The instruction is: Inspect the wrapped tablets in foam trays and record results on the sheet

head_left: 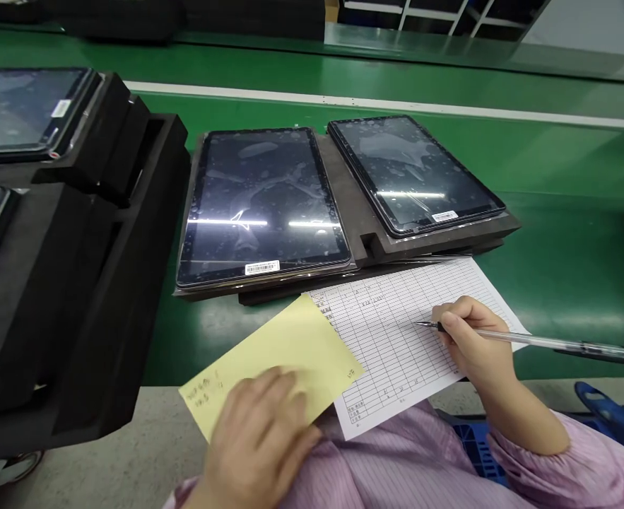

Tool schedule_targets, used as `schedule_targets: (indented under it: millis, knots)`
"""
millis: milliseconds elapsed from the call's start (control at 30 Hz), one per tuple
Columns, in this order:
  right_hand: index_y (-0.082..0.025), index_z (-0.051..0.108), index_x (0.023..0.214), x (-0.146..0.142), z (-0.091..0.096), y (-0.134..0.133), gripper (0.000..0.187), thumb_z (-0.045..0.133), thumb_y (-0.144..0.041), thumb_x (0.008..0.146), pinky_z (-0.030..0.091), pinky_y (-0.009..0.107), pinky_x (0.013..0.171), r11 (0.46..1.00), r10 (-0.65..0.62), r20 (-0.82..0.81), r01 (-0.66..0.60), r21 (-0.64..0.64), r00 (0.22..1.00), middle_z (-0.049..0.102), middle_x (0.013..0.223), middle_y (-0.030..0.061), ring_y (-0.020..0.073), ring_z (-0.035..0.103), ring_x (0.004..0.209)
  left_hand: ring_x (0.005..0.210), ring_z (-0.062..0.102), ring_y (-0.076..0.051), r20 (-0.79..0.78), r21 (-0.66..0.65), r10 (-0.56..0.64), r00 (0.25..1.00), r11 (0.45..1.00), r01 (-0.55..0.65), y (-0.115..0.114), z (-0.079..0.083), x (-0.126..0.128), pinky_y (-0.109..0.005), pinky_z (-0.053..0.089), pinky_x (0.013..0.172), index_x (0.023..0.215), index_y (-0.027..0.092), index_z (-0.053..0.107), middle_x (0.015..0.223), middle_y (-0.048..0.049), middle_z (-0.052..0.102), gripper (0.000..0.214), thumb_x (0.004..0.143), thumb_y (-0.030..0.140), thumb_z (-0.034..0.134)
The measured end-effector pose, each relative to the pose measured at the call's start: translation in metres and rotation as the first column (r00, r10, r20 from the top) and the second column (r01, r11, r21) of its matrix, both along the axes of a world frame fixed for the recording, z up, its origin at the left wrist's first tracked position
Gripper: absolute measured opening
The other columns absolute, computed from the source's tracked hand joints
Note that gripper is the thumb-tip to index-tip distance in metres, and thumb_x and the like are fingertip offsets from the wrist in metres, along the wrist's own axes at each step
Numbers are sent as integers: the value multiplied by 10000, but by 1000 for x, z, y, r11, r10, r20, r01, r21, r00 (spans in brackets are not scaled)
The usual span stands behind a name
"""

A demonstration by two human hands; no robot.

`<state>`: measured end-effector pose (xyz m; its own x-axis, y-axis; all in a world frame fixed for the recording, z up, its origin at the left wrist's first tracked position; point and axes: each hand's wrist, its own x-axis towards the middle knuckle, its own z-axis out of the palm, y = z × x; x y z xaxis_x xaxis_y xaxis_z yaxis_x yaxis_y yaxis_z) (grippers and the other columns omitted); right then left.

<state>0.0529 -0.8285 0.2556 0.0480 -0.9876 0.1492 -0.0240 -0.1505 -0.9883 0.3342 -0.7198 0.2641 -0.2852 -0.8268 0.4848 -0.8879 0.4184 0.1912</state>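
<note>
My right hand grips a clear-barrelled pen, its tip pointing left over a printed form. I cannot tell whether the tip touches the paper. The white form has a grid of rows with a few written marks. Beside it, overlapping its left part, lies a yellow sheet with handwriting. My left hand, a little blurred, rests over the lower part of the yellow sheet with fingers stretched out. Just beyond the papers are two tablets, a left one and a right one, each bearing a white barcode label.
The two tablets sit on a dark foam tray. To the left, stacked black foam trays hold more tablets. A green work surface with a white line runs behind. A blue plastic object is at lower right.
</note>
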Motion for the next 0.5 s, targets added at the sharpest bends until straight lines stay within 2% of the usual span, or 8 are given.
schedule_targets:
  millis: [33,67,133,233,300,367,433,500]
  knots:
    - [-196,532,598,1,1,1,241,670,-267,783,325,234,433,1000,-8,-21,8,12,1000,491,454,-42,100,434,435,1028,592,-245,-14,28,-85,996,996,86,2,-2,-8,-379,430,895,962,191,612,1020,-74,684,197,889,337,502]
    - [-196,554,607,3,2,2,220,675,-272,774,339,232,427,1000,-12,-45,13,25,999,514,466,-33,105,457,439,1100,558,-260,-17,60,-122,992,991,123,2,-5,-13,-408,383,963,1032,180,606,1106,-82,663,261,891,370,498]
    - [-198,607,647,8,6,3,156,689,-280,752,371,231,418,999,-2,-87,6,48,996,569,494,-13,120,511,450,1156,529,-246,2,103,-118,993,988,117,0,-9,-12,-424,281,1058,1108,167,589,1171,-63,642,280,916,322,456]
    - [-207,661,697,17,13,4,86,714,-274,708,413,236,411,999,14,-141,-6,54,990,631,537,9,146,569,471,1166,529,-214,-12,105,-84,996,991,85,0,-12,5,-441,222,1097,1095,165,596,1147,-38,658,287,901,103,394]
    - [-214,676,712,23,18,3,74,729,-258,685,456,244,449,999,17,-191,-8,44,981,661,593,18,157,600,524,1177,519,-231,-19,128,-40,999,991,42,3,-8,13,-475,224,1089,1066,178,613,1139,-34,662,293,907,114,375]
    - [-219,681,740,30,21,3,83,733,-260,689,499,255,525,997,82,-201,-76,34,976,676,663,21,166,625,607,1167,521,-264,-2,182,8,1000,983,-7,4,-3,12,-498,235,1071,1045,175,627,1144,-56,656,278,934,243,382]
    - [-217,668,730,39,22,4,84,706,-292,731,503,254,549,976,218,-175,-217,29,960,661,665,16,158,616,620,1134,536,-281,11,198,18,1000,980,-19,3,0,1,-478,281,1038,1038,148,633,1140,-90,651,328,935,343,389]
    - [-207,632,669,48,23,5,153,669,-312,774,476,236,508,948,318,-200,-316,41,927,627,615,5,138,584,568,1102,547,-273,14,171,-31,999,985,28,0,-2,-14,-437,326,997,1054,118,625,1139,-107,644,328,936,315,390]
